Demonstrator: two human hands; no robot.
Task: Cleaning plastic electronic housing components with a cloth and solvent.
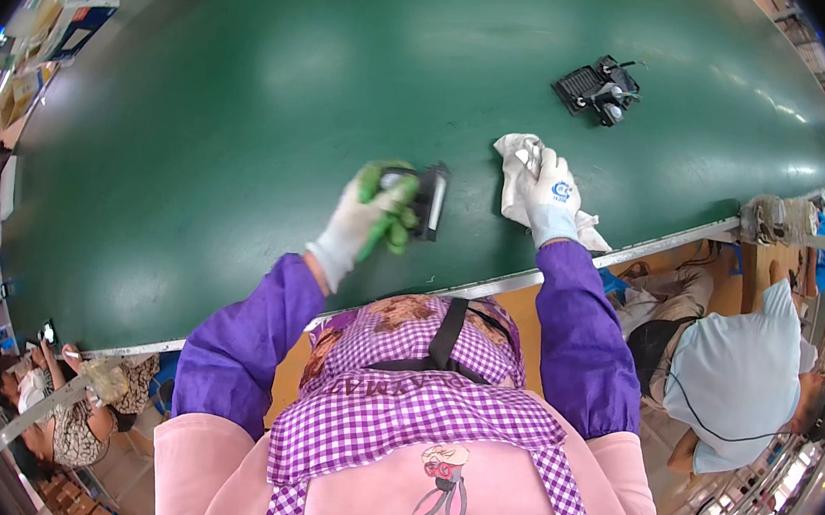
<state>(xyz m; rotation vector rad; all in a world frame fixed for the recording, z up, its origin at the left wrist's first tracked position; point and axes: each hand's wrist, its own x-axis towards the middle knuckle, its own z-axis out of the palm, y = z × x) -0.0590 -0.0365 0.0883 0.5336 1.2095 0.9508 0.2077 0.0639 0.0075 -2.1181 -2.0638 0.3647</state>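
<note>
My left hand point(369, 211), in a white glove with green-coated fingers, is closed around a black plastic device point(432, 201) with a light strip along its face. It holds this just over the green tabletop, left of the middle; the fingers cover part of the device. To the right, my right hand point(552, 194) wears a white glove and grips a crumpled white cloth point(514, 180) on the table. Beyond that hand lies a black device point(599, 89) with a grid-like panel and rounded parts.
The broad green table point(251, 70) has a metal edge point(500, 285) close to my body. A person in a light blue shirt point(738, 367) is at the right. Other people point(78, 424) sit at the lower left. A plastic-wrapped bundle point(776, 220) is by the table's right end.
</note>
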